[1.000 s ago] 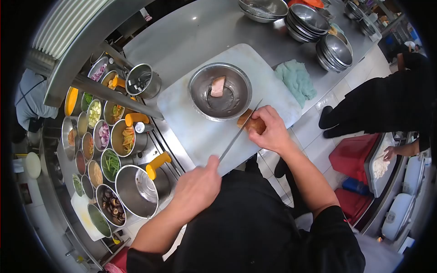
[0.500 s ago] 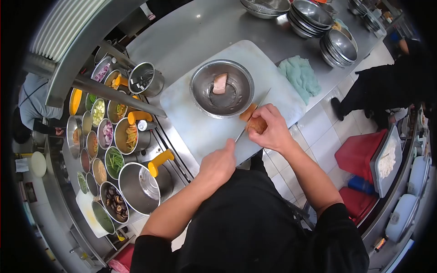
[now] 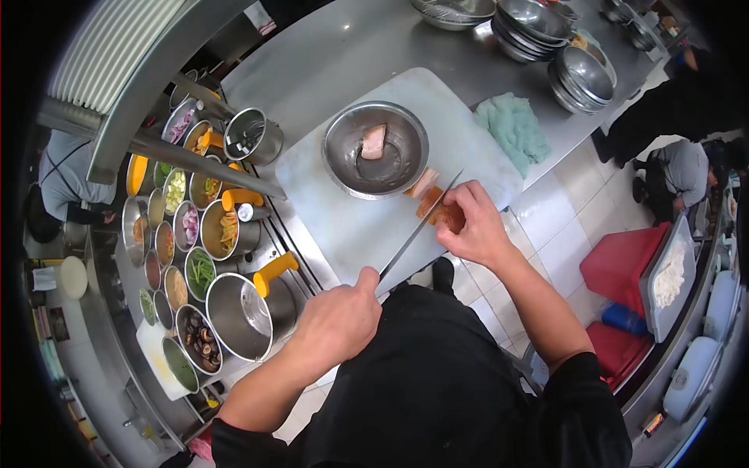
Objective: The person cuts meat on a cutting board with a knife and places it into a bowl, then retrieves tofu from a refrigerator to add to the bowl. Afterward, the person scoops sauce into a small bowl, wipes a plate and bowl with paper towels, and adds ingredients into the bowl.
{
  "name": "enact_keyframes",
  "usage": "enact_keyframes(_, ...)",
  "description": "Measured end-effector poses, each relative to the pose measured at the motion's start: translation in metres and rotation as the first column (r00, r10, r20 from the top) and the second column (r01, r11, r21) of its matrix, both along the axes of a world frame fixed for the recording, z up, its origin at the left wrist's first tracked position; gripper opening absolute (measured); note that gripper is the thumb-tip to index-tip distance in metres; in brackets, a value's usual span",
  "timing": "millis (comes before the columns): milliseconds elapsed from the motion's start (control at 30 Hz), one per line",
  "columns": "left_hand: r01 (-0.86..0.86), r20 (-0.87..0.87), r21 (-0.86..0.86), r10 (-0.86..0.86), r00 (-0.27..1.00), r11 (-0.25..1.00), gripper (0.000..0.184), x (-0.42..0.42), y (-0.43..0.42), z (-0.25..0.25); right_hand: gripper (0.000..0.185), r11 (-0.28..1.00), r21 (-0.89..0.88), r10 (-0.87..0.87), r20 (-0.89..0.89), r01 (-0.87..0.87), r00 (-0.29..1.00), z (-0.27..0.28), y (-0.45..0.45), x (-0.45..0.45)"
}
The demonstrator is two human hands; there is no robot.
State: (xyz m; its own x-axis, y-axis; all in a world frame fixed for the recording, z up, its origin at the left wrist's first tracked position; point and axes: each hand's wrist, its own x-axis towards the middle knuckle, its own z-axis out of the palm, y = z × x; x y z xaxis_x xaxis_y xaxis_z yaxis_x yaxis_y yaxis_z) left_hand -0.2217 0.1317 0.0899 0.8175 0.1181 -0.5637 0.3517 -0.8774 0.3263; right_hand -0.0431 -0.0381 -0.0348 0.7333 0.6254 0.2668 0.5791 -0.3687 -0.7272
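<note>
In my left hand is the handle of a long knife, its blade slanting up and right over the cutting board. The fingers of my right hand are curled round a piece of brown-skinned meat, which looks like pork belly. The blade lies across this meat, just left of my right fingertips. A cut slice with a pale pink face rests beyond the blade, close to the bowl's rim. The steel bowl on the board holds a pinkish chunk of meat.
Several steel pots of cut vegetables crowd the left side. A green cloth lies by the board's right corner. Stacked bowls stand farther back. At right are a red bin and a crouching person in grey.
My left hand has drawn the knife back toward me and left. A pale slice now shows apart at the cut end of the meat. The crouching person at right has come into fuller view.
</note>
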Motion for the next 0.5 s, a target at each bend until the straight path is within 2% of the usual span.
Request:
enact_keyframes(100,-0.055,-0.059,0.006,0.055,0.997,0.998,0.02,-0.017,-0.005,0.012,0.029,0.998,0.06,0.001,-0.03,0.001,1.0,-0.01,0.001,-0.001)
enact_keyframes(200,-0.069,-0.202,0.061,0.08,0.976,0.996,0.02,-0.023,-0.008,0.022,0.029,0.995,0.096,0.021,-0.065,-0.015,0.998,-0.017,-0.002,0.001)
enact_keyframes(300,-0.09,-0.124,0.039,0.094,0.988,0.995,0.02,0.006,-0.017,0.002,0.029,0.991,0.13,0.044,-0.059,-0.036,0.997,-0.024,-0.001,0.001)
enact_keyframes(367,-0.066,0.002,0.011,0.066,0.998,0.998,0.02,0.034,-0.023,-0.019,0.03,0.986,0.162,0.037,-0.011,-0.034,0.999,-0.029,0.0,0.004)
enact_keyframes(433,-0.104,-0.024,0.014,0.105,0.994,0.994,0.02,0.056,-0.031,-0.031,0.031,0.979,0.203,0.021,0.056,-0.032,0.998,-0.032,0.0,0.007)
enact_keyframes(500,-0.112,-0.024,0.022,0.112,0.993,0.993,0.021,0.054,-0.031,-0.03,0.032,0.976,0.215,0.027,0.031,-0.033,0.999,-0.032,0.0,0.004)
